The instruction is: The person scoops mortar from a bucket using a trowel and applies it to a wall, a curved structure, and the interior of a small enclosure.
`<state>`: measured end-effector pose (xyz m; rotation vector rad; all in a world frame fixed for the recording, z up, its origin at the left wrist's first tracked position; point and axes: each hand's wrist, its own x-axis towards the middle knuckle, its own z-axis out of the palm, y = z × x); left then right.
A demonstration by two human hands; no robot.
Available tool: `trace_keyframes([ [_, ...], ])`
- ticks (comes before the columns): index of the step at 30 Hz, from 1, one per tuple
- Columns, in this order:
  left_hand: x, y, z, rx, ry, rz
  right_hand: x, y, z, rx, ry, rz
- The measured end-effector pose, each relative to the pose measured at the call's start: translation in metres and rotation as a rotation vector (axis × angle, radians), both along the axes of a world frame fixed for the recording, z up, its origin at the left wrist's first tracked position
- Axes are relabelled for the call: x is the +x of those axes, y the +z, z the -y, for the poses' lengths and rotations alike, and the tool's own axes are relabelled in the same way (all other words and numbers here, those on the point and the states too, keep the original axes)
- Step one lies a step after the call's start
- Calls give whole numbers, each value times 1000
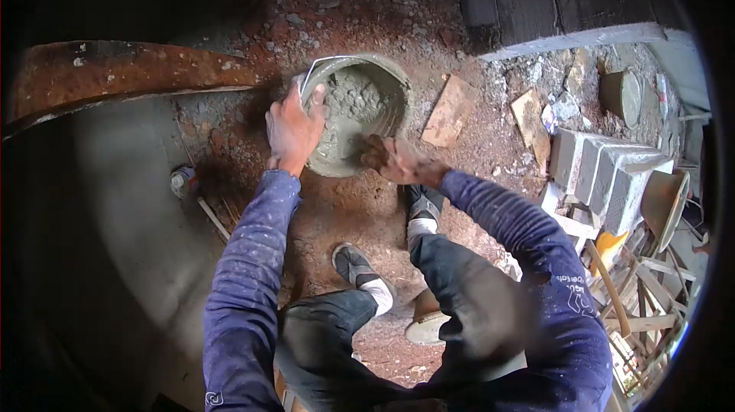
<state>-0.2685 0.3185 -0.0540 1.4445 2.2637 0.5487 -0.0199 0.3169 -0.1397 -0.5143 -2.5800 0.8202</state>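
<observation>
A round bucket (408, 98), tilted and smeared with grey, stands on the dirt in front of my feet. Wet grey mortar (356, 98) lies inside, lumpy at the far side and smoother near me. My left hand (296, 129) is closed on the bucket's left rim, beside its thin wire handle (312, 67). At the near right rim, my right hand (400, 161) is closed round what looks like the short brown handle of a tool (374, 152). The tool's working end cannot be made out against the mortar.
A curved rusty plank (138, 71) reaches in from the left. Flat board pieces (450, 111) lie right of the bucket. White blocks (605, 171), another bucket (622, 96) and scrap wood (647, 297) crowd the right side. One more container (427, 328) sits behind my feet.
</observation>
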Motion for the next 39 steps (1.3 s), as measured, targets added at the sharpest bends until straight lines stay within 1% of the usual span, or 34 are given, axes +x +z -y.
trace_keyframes([
  [2,-6,1,-7,7,4,15,-17,1,8,-617,-148,144],
  [3,-10,3,-12,13,9,34,-20,9,7,-602,-149,133],
  [4,-18,0,-17,35,0,23,-21,21,2,-545,-203,359],
  [5,-28,-10,-15,110,18,172,-19,29,-2,-486,-265,588],
  [6,-33,-19,-13,181,34,326,-17,26,-6,-383,-276,585],
  [7,-35,-22,-14,203,18,323,-15,22,-9,-365,-293,574],
  [9,-43,-29,-14,148,57,495,-17,18,-18,-387,-291,421],
  [10,-41,-32,-15,177,69,536,-20,45,-26,-462,-294,496],
  [11,-39,-34,-12,192,35,551,-18,44,-26,-445,-331,497],
  [12,-33,-27,-10,149,76,562,-12,39,-25,-363,-268,420],
  [13,-30,-21,-16,118,111,571,-12,53,-34,-262,-204,345],
  [14,-30,-28,-21,154,136,600,-8,70,-35,-333,-261,387],
  [15,-32,-38,-19,172,178,625,-8,87,-33,-319,-285,389],
  [16,-33,-35,-19,180,181,735,-11,98,-31,-228,-217,288],
  [17,-37,-39,-17,180,166,740,-13,109,-32,-136,-144,191],
  [19,-54,-66,-7,153,329,901,-29,137,-29,-189,-124,233],
  [20,-72,-99,5,212,278,1152,-37,153,-30,-278,-126,155],
  [21,-87,-114,8,202,191,1121,-44,159,-35,-358,-125,71],
  [22,-84,-99,10,178,307,1144,-50,154,-38,-355,-131,64],
  [23,-80,-86,14,152,433,1168,-55,146,-40,-323,-143,-45],
  [24,-83,-86,17,156,442,1169,-58,138,-46,-290,-146,-149],
  [25,-89,-89,18,137,448,1146,-57,135,-54,-295,-143,-147],
  [26,-92,-94,17,119,450,1126,-52,133,-64,-778,-145,-109],
  [27,-93,-97,13,165,429,1070,-46,130,-77,-1258,-141,-63],
  [28,-90,-87,12,133,458,1042,-36,117,-88,-1388,-249,-127],
  [30,-81,-68,7,93,492,1020,7,57,-127,-1640,-392,-284],
  [31,-76,-61,5,95,504,1066,36,43,-147,-1510,-636,-229],
  [32,-75,-53,2,96,509,1105,80,-6,-173,-1393,-774,-261],
  [33,-73,-46,-5,93,505,1103,88,38,-180,-1025,-1024,-82],
  [35,-59,-35,-10,48,352,1062,92,125,-179,-846,-999,-111],
  [36,-51,-24,-15,31,392,1096,88,165,-173,-737,-903,-108],
  [37,-45,-22,-19,10,402,1090,81,196,-167,-629,-803,-124],
  [38,-41,-20,-26,45,373,1132,77,219,-162,-587,-764,-69],
  [39,-37,-18,-32,91,353,1172,73,229,-156,-542,-713,-15],
])
